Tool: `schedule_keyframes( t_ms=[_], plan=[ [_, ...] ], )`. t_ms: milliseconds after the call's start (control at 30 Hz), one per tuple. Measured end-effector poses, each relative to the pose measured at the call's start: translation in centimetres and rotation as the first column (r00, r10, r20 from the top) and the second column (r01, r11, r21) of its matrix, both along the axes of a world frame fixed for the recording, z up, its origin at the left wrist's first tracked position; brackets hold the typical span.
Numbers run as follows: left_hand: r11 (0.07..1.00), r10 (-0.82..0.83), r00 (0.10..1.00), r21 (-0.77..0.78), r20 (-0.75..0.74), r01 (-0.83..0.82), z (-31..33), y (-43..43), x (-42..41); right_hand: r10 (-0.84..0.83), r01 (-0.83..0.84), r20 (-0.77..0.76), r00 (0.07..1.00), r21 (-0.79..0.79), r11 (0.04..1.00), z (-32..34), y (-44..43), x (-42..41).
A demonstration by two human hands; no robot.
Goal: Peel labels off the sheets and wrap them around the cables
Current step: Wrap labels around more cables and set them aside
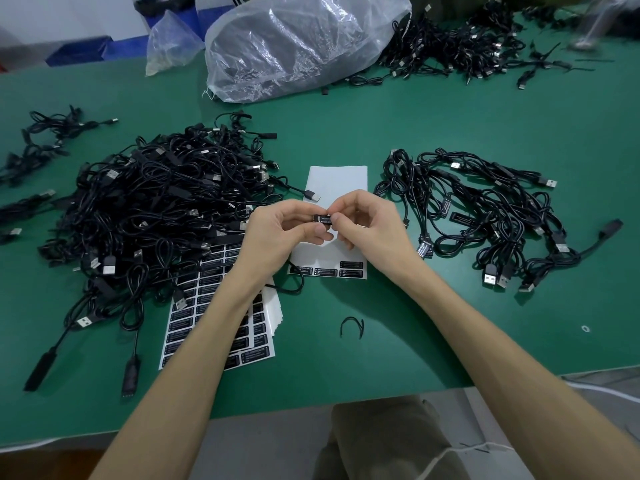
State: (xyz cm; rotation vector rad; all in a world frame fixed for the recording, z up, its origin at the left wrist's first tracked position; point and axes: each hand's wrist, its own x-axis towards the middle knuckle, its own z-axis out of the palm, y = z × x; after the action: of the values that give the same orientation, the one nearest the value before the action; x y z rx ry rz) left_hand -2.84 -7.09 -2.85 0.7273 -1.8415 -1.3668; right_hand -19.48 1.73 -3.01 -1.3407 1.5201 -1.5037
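- The left hand (284, 233) and the right hand (363, 223) are meeting over the middle of the green table (346, 133), both pinching one small black cable module (327, 220)
- The left hand's thumb and curled fingers are gripping the module's left end, and the right hand's fingertips are clamping its right end
- A black label (319, 218) with white print is showing on the module's face
- The module's long axis is running left to right across the view, roughly level, one end pointing into each hand
- A nearly spent sheet (337, 181) is lying flat just under the hands, a few labels remaining along its near edge
- A stack of label sheets (214, 306) is lying partly under the left forearm
- A big heap of cables (162, 209) is sitting to the left and overlapping that stack; a smaller bundle of cables (485, 209) is spreading out to the right
- A bent twist tie (351, 325) is lying near the right forearm
- A clear plastic bag (301, 43) is slumping at the far side
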Motion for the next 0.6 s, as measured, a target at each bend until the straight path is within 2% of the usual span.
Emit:
schedule_keyframes(
  t_ms=[600],
  plan=[
    [0.998,-0.001,1.000,-0.055,0.020,0.002,0.19,0.60,-0.11,-0.023,0.024,-0.035,0.999,0.014,1.000,-0.10,-0.05,0.02]
  ],
)
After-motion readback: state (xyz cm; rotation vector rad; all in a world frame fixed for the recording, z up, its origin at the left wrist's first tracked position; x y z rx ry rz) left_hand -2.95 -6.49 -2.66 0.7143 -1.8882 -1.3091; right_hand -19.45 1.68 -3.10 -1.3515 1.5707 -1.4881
